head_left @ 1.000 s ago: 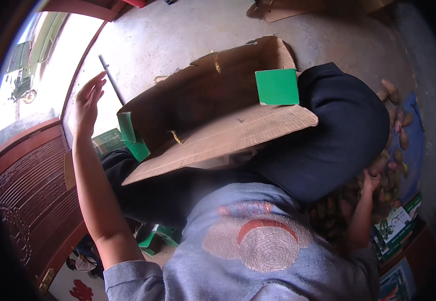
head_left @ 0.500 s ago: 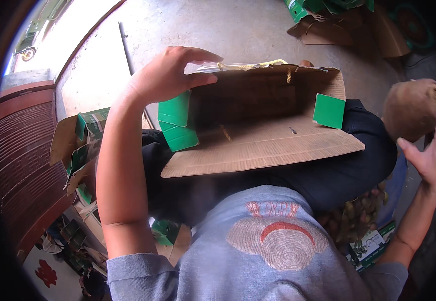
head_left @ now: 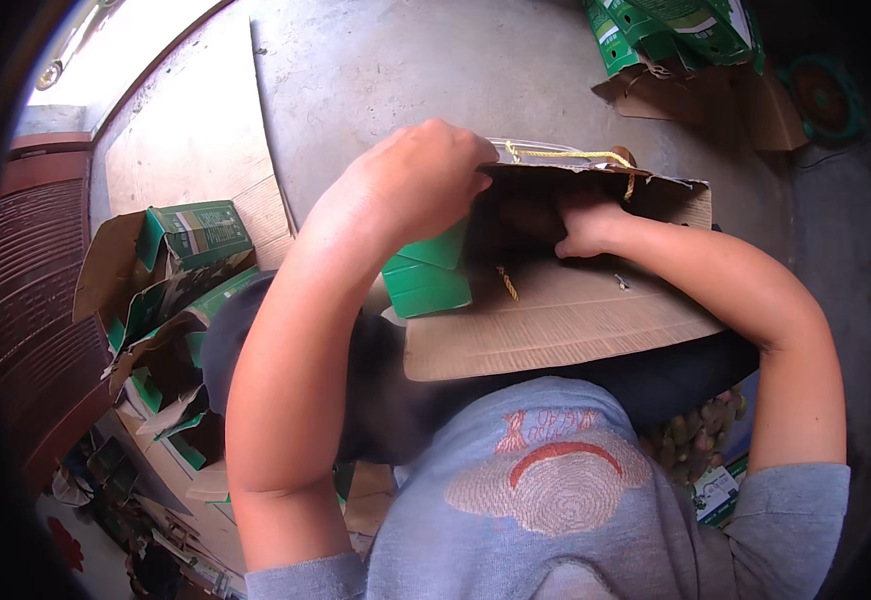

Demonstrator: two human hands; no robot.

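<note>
An open cardboard box (head_left: pixel 565 320) with green corner flaps lies across my thighs, its opening facing me. My left hand (head_left: pixel 435 175) is closed over the upper left of its rim, beside a yellow rope handle (head_left: pixel 565 154). My right hand (head_left: pixel 587 222) reaches deep inside the box. There a large, rounded brown tuber (head_left: pixel 527 214) shows only dimly in the shadow, against my right hand; most of the fingers are hidden. A short end of yellow cord (head_left: pixel 508 284) pokes through the lower flap.
Several green and brown cartons (head_left: pixel 190 240) stand at my left, by a dark red slatted panel (head_left: pixel 45 250). More green cartons (head_left: pixel 680 40) sit at the far right, near a round green-rimmed object (head_left: pixel 820 97). Heaped tubers (head_left: pixel 690 435) show beside my right thigh.
My right hand has brought the brown tuber from the right side into the box. My left hand has closed on the rim. The view has shifted slightly.
</note>
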